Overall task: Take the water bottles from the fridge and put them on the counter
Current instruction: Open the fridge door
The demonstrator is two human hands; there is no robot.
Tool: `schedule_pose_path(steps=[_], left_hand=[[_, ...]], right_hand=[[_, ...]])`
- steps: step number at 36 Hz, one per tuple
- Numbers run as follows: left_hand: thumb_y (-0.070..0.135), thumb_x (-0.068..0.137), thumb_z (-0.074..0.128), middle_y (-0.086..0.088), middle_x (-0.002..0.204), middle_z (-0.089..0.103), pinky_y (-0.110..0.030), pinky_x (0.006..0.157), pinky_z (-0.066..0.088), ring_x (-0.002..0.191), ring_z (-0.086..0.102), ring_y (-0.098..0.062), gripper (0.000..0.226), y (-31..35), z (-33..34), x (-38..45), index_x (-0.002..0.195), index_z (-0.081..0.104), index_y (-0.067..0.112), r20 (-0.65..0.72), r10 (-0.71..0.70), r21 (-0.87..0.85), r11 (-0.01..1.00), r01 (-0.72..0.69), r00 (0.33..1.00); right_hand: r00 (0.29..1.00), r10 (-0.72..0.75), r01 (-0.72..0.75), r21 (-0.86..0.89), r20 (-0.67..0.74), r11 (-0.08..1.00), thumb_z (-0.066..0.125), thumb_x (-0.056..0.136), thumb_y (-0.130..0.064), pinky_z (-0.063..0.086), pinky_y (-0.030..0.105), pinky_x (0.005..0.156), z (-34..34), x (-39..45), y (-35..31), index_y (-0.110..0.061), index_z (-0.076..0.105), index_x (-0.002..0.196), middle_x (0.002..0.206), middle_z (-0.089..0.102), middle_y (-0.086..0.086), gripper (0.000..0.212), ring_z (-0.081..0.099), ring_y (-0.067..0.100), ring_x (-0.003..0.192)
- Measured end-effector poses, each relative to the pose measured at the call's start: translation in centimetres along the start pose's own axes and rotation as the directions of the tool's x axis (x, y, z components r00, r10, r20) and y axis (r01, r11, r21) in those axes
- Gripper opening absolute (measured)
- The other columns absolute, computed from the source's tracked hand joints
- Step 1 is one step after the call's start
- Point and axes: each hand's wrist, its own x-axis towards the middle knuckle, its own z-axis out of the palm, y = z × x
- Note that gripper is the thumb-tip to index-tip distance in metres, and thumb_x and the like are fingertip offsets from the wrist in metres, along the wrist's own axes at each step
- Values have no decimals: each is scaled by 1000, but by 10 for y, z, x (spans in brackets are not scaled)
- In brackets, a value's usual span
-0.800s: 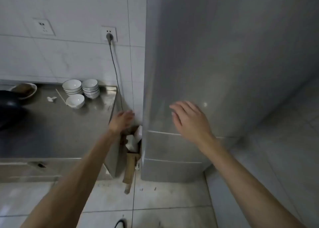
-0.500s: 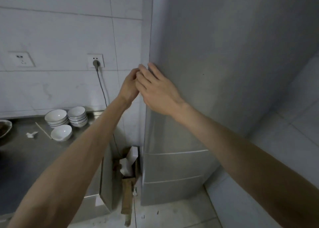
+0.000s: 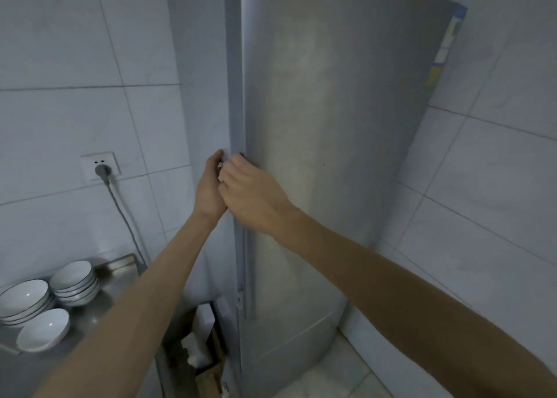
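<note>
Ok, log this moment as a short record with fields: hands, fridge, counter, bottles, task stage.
left hand: at the left edge of the fridge door, fingers curled at the seam
right hand: beside the left, fingers on the same door edge
fridge: upright, silver, door barely cracked or shut; interior not visible
counter: steel, left of the fridge, holding white bowls
water bottles: none in view
wall socket: plug in it, cord hanging down
task stage: opening the door; nothing taken out yet

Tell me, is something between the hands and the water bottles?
Yes: the fridge door looks shut. Left hand and right hand grip its left edge. No bottles are visible.
</note>
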Motion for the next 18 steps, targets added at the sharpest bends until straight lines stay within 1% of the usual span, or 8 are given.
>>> schedule_pose_path(steps=[3, 5, 7, 9, 11, 13, 15, 18], left_hand=[[44, 104, 46, -12, 160, 42, -42, 125, 31, 147, 43, -26, 68, 18, 10, -10, 162, 23, 15, 20, 28, -77, 997, -26, 999], [87, 82, 34, -5, 171, 22, -42, 130, 20, 158, 23, -22, 109, 21, 25, -10, 164, 18, 17, -2, 67, -114, 991, -66, 998], [85, 82, 35, -12, 173, 3, -44, 131, 14, 161, 6, -26, 113, 18, 36, -17, 165, 10, 13, -7, 266, 163, 951, -261, 964], [44, 98, 54, -27, 170, 2, -57, 128, 17, 159, 4, -42, 86, 4, 43, -14, 163, 14, 4, 53, 566, 530, 682, -504, 823], [27, 92, 68, -25, 169, 8, -60, 127, 12, 158, 7, -43, 84, -7, 44, -5, 160, 26, 3, 245, 689, 736, 326, -593, 682], [30, 85, 73, -16, 171, 10, -60, 127, -6, 159, 0, -37, 83, -13, 45, 3, 157, 38, 12, 456, 618, 785, 58, -616, 640], [35, 87, 66, -10, 171, 18, -63, 121, -18, 160, -2, -36, 71, -15, 45, 8, 154, 45, 21, 620, 412, 772, -168, -613, 667], [36, 93, 58, -5, 169, 27, -68, 118, -16, 160, 9, -33, 58, -14, 44, 13, 150, 49, 31, 674, 189, 724, -362, -587, 714]], right_hand=[[989, 54, -74, -147, -135, 986, 47, 90, -19, 47, 29, 104, 1, -29, -4, -25, 78, 87, 93, 77, -3, 32, 69, 15, 98], [988, 99, -109, -85, -120, 990, 58, 88, -30, 46, 28, 99, -6, -53, -9, -27, 76, 82, 89, 76, -5, 19, 70, 13, 92], [961, 238, -255, -120, -143, 959, 50, 90, -27, 40, 30, 93, -6, -75, -13, -25, 73, 83, 88, 74, -4, 24, 69, 14, 87], [911, 341, -382, -162, -234, 910, 43, 92, -18, 34, 31, 86, -11, -98, -12, -23, 72, 87, 91, 73, -1, 30, 68, 16, 85], [828, 458, -520, -136, -325, 843, 42, 95, -16, 35, 32, 85, -13, -120, -9, -21, 73, 97, 107, 74, 2, 32, 70, 19, 96], [753, 539, -615, -114, -377, 780, 40, 99, -19, 39, 35, 88, -12, -145, -5, -21, 72, 106, 123, 71, 4, 32, 68, 23, 111], [685, 623, -702, -117, -378, 702, 33, 99, -16, 39, 42, 97, -9, -167, 0, -17, 70, 113, 133, 66, 9, 39, 62, 29, 124], [678, 687, -734, -197, -261, 650, 41, 97, -17, 19, 57, 119, 1, -193, 6, -9, 63, 126, 149, 52, 16, 38, 44, 36, 143]])
